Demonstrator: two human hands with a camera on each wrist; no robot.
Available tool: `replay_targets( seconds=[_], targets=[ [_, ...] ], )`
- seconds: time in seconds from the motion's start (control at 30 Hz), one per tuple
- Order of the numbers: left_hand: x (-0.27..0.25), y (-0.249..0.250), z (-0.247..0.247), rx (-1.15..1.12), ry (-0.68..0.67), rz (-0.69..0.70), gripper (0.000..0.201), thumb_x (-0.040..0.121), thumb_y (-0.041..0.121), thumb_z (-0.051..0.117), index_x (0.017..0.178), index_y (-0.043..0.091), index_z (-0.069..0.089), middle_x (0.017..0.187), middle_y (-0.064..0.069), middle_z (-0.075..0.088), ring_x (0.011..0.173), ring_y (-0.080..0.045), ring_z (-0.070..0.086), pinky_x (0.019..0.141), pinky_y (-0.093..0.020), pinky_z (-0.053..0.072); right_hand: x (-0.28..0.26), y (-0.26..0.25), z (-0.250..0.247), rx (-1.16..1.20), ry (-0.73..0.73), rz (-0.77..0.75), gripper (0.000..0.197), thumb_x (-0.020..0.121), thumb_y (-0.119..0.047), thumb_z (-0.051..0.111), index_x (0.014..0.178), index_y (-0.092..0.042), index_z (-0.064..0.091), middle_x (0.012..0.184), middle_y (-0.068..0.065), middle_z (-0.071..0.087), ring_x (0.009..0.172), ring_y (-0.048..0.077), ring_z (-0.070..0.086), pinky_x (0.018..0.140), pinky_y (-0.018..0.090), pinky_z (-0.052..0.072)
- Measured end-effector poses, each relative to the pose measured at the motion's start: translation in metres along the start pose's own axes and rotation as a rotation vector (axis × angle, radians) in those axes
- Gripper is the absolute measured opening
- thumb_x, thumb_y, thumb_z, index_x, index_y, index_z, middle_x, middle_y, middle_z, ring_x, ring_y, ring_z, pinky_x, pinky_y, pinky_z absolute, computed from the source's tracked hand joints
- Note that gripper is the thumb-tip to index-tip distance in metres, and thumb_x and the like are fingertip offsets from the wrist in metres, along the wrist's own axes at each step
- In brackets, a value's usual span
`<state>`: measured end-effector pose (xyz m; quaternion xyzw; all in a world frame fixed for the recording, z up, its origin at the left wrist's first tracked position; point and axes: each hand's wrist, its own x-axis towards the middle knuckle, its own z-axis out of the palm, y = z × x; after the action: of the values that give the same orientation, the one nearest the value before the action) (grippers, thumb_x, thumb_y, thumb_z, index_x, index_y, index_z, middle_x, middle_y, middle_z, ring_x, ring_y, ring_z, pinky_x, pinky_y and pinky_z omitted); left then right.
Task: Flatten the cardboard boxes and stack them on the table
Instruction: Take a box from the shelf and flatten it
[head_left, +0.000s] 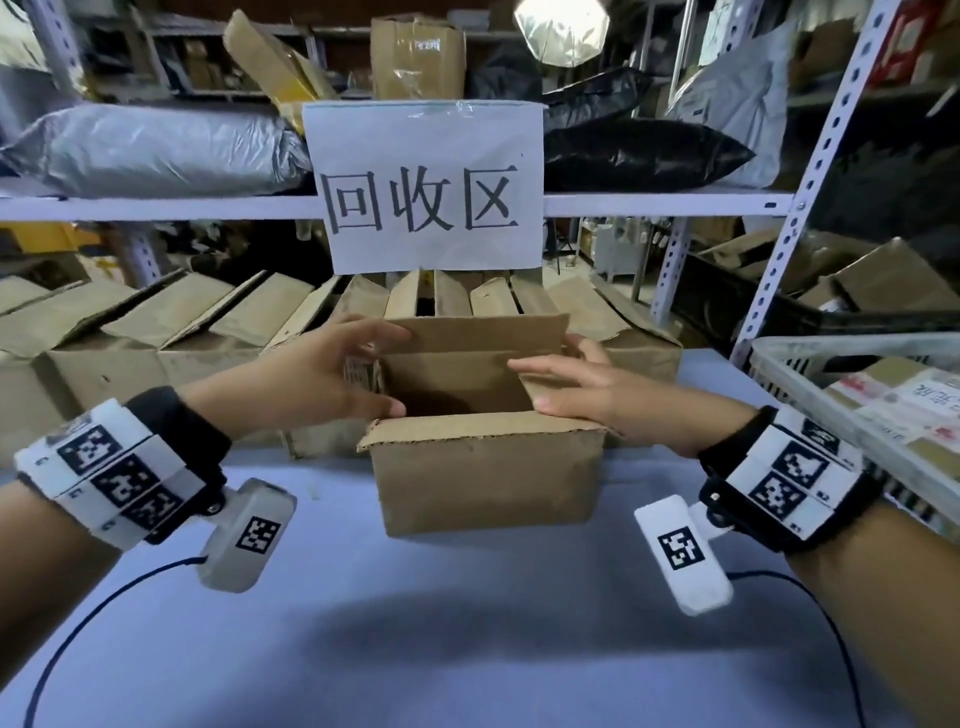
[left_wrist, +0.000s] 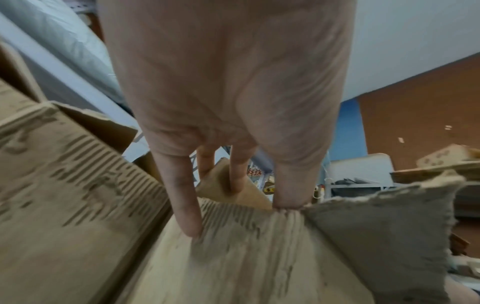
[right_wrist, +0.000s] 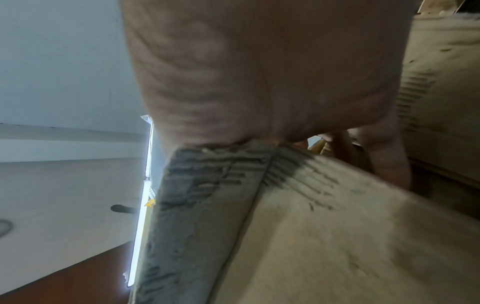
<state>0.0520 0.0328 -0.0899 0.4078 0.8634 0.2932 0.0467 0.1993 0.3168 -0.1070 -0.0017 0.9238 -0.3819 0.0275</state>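
An open cardboard box (head_left: 485, 467) stood upright on the bench (head_left: 467, 649), just in front of the person, its top flaps raised and its inside dark. Its near flap leaned outward toward the person, and its far flap stood up behind the opening.

The left hand (head_left: 332, 371) reached over the box's left end. Its thumb lay at the near left corner of the opening while the fingers stretched across toward the far flap. In the left wrist view the fingers (left_wrist: 182, 195) were nearly straight, their tips pressing on the corrugated flap surface, the thumb tip pushing into a crease; this grip was spread wide and curled round nothing.

The right hand (head_left: 587, 392) came in at the box's right end, thumb on the near right corner, fingers laid along the right flap and reaching to the far flap's edge. In the right wrist view the palm (right_wrist: 259, 82) sat against the top edge of a flap, with the fingers mostly hidden behind the cardboard, so how far this grip closed I could not tell.

Behind the box ran a row of open cardboard boxes (head_left: 182, 322) along the back of the bench. Above them a white paper sign (head_left: 423, 187) hung from a shelf (head_left: 156, 207). At the right stood a plastic basket (head_left: 831, 395) with parcels.
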Motion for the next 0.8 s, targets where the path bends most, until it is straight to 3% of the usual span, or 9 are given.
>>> replay_targets(
  seconds=[0.13,0.23,0.3,0.37,0.57,0.63,0.7,0.77,0.8],
  targets=[
    [0.000,-0.005,0.000,-0.016,0.004,0.051,0.081,0.055,0.067,0.077,0.132,0.050,0.056,0.134,0.028,0.050,0.126,0.005,0.049,0.105,-0.037,0.051,0.013,-0.004,-0.009,-0.123,-0.068,0.049,0.051,0.073,-0.079,0.052,0.123,-0.077,0.041,0.161,-0.012,-0.013,0.152,0.020,0.009,0.111,0.028,0.011],
    [-0.005,0.003,0.002,0.006,-0.001,0.060,0.067,0.066,0.054,0.078,0.130,0.046,0.057,0.135,0.022,0.050,0.128,0.001,0.049,0.106,-0.030,0.049,0.016,-0.008,-0.007,-0.210,-0.078,0.100,0.033,0.084,-0.076,0.045,0.116,-0.072,0.050,0.161,-0.004,-0.009,0.149,0.028,0.022,0.109,0.019,0.019],
    [-0.006,0.009,0.001,0.091,-0.046,0.064,0.046,0.082,0.041,0.077,0.125,0.045,0.061,0.138,0.019,0.045,0.128,-0.003,0.049,0.107,-0.024,0.044,0.016,-0.009,-0.004,-0.218,-0.053,0.109,0.024,0.082,-0.076,0.043,0.101,-0.069,0.057,0.153,-0.006,0.006,0.148,0.024,0.020,0.116,0.029,0.021],
    [-0.005,0.015,0.000,0.192,-0.095,0.069,0.034,0.093,0.026,0.072,0.122,0.043,0.065,0.140,0.011,0.042,0.130,-0.010,0.047,0.113,-0.030,0.040,0.013,-0.009,0.000,-0.215,0.008,0.095,0.024,0.076,-0.076,0.047,0.092,-0.063,0.058,0.135,-0.012,0.015,0.142,0.017,0.024,0.113,0.032,0.020],
    [0.001,0.039,0.004,0.439,-0.181,0.011,0.051,0.098,0.007,0.052,0.109,0.056,0.062,0.139,0.000,0.032,0.127,-0.027,0.044,0.118,-0.037,0.032,0.003,-0.013,0.008,-0.214,0.152,0.095,0.036,0.063,-0.080,0.044,0.094,-0.062,0.046,0.122,-0.010,0.021,0.102,0.006,0.047,0.083,0.019,0.031],
    [0.003,0.044,0.005,0.543,-0.102,0.013,0.042,0.096,0.016,0.060,0.120,0.049,0.065,0.134,-0.005,0.031,0.119,-0.030,0.050,0.110,-0.038,0.042,-0.001,-0.013,0.007,-0.170,0.184,0.060,0.026,0.073,-0.072,0.044,0.097,-0.061,0.044,0.124,-0.010,0.022,0.101,-0.002,0.045,0.082,0.019,0.032],
    [0.004,0.047,0.002,0.645,0.035,0.045,0.041,0.087,0.033,0.075,0.125,0.042,0.064,0.124,-0.004,0.032,0.098,-0.027,0.057,0.085,-0.037,0.054,-0.002,-0.013,0.006,-0.067,0.227,0.012,0.021,0.091,-0.051,0.045,0.112,-0.054,0.043,0.132,-0.010,0.023,0.120,0.004,0.043,0.099,0.026,0.030],
    [0.001,0.050,-0.001,0.711,0.137,0.112,0.040,0.082,0.039,0.080,0.118,0.039,0.063,0.115,-0.001,0.036,0.075,-0.016,0.051,0.055,-0.026,0.043,-0.004,-0.014,0.005,0.027,0.294,-0.033,0.031,0.102,-0.027,0.039,0.129,-0.041,0.043,0.141,-0.006,0.028,0.133,0.012,0.033,0.108,0.032,0.026],
    [-0.001,0.052,-0.001,0.732,0.148,0.167,0.033,0.084,0.036,0.078,0.114,0.038,0.064,0.113,0.001,0.041,0.072,-0.014,0.050,0.052,-0.023,0.035,-0.007,-0.016,0.004,0.074,0.330,-0.050,0.036,0.104,-0.019,0.033,0.136,-0.033,0.043,0.147,-0.001,0.030,0.135,0.013,0.031,0.110,0.032,0.027]
  ],
)
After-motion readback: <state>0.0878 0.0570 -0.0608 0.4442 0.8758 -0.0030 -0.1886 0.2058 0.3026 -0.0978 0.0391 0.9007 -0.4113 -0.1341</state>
